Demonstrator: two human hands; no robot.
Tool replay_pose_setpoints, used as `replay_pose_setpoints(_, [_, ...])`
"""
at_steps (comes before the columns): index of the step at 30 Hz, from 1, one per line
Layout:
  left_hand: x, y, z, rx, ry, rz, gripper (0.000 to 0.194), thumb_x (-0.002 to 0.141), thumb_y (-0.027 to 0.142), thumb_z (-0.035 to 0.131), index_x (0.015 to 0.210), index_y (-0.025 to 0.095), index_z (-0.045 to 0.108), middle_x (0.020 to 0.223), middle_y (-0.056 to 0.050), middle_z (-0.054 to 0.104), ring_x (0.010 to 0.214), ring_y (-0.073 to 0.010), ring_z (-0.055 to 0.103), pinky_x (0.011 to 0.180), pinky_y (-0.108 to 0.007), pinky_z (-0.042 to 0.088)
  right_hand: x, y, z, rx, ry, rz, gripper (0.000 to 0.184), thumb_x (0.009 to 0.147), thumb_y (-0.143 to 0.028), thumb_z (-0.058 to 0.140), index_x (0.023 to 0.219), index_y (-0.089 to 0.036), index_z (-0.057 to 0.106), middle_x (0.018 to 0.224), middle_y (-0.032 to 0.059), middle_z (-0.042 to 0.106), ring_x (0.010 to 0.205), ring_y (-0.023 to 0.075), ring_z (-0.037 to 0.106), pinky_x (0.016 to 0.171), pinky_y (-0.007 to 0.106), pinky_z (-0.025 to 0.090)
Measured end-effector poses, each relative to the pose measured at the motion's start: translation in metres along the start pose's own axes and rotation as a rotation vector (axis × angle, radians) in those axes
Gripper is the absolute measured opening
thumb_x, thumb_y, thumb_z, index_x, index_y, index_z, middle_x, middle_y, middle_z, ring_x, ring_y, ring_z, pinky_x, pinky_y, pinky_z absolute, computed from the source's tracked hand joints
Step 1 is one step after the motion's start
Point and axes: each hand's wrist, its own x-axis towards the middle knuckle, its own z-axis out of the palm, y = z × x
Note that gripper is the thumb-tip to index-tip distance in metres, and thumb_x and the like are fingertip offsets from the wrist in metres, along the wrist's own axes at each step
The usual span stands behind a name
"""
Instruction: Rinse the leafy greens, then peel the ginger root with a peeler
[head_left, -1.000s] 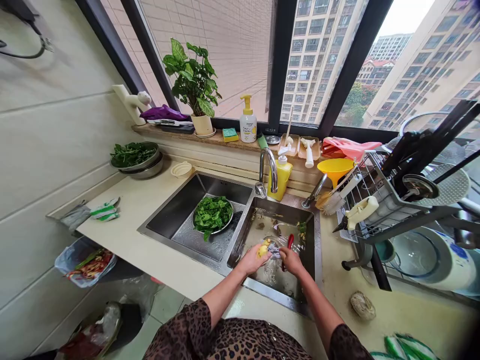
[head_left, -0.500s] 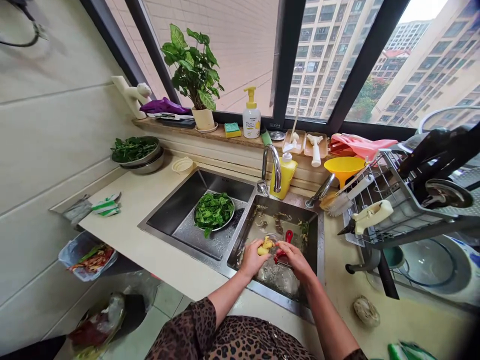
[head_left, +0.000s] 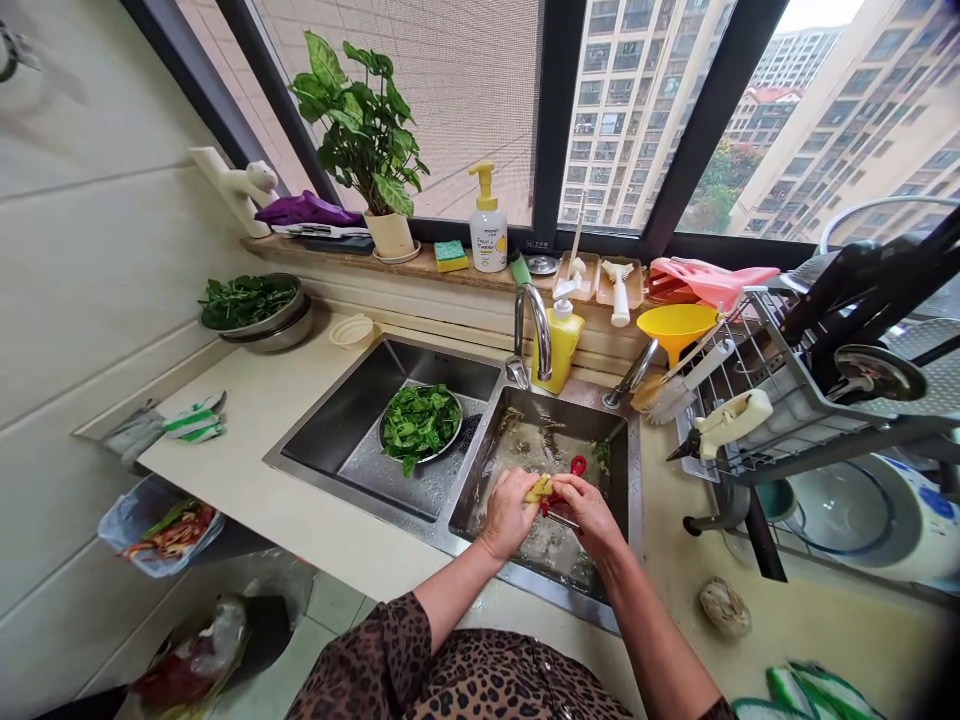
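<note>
My left hand (head_left: 512, 512) is closed around a knobby yellow piece of ginger (head_left: 538, 489) above the right sink basin (head_left: 517, 440). Facing it, my right hand (head_left: 591, 512) grips a red-handled peeler (head_left: 577, 465); the round end of its handle sticks out past the fingers. A red part and a thin metal strip show beneath that hand, while the rest of the tool is covered. The right fingertips touch the near end of the ginger. Murky water with scraps lies below both hands.
In the left basin (head_left: 322, 420) sits a bowl of leafy greens (head_left: 420, 425). A faucet (head_left: 541, 330) arches behind the right basin beside a yellow soap bottle (head_left: 561, 345). At right stand a dish rack (head_left: 795, 400) and a brown lump (head_left: 724, 607). A scrap bin (head_left: 124, 520) hangs at left.
Both hands have come closer together, and the right fingertips now meet the ginger. The ginger is turned and more covered by the fingers. The whole view has shifted slightly.
</note>
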Motion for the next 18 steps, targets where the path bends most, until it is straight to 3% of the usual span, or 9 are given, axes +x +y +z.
replay_pose_setpoints(6, [0.000,0.003,-0.007,-0.024,0.015,0.044,0.024,0.076,0.014,0.055,0.099,0.020,0.058,0.088,-0.004,0.058,0.084,-0.0182,0.048,0.076,-0.031,0.037,-0.003,-0.004,0.000,0.120,-0.072,0.077,0.029,0.052,-0.030,0.074,0.075,-0.018,0.063,0.067,-0.0008,0.066,0.059,0.0133,0.060,0.062,0.028,0.049])
replay_pose_setpoints(13, [0.002,0.003,-0.011,0.045,-0.062,0.057,0.020,0.079,0.019,0.054,0.097,0.021,0.061,0.087,-0.004,0.057,0.084,-0.0178,0.047,0.075,-0.030,0.035,-0.006,-0.005,0.000,0.057,-0.033,0.071,0.026,0.051,-0.029,0.071,0.072,-0.017,0.062,0.066,-0.0006,0.064,0.058,0.0135,0.059,0.059,0.027,0.048])
replay_pose_setpoints(15, [0.002,0.003,-0.010,0.032,-0.087,0.017,0.024,0.076,0.020,0.056,0.100,0.021,0.060,0.088,-0.003,0.056,0.084,-0.0176,0.047,0.075,-0.029,0.036,-0.006,-0.003,0.000,-0.009,-0.036,0.029,0.027,0.052,-0.029,0.070,0.075,-0.017,0.062,0.069,0.0004,0.065,0.060,0.0139,0.059,0.061,0.027,0.048])
replay_pose_setpoints(18, [0.001,0.006,-0.011,0.116,-0.152,-0.007,0.022,0.076,0.022,0.056,0.098,0.022,0.060,0.089,-0.003,0.055,0.085,-0.0183,0.047,0.074,-0.029,0.035,-0.004,0.002,0.000,-0.310,0.051,-0.116,0.024,0.059,-0.033,0.063,0.076,-0.016,0.063,0.066,0.0013,0.063,0.057,0.0134,0.055,0.055,0.025,0.044])
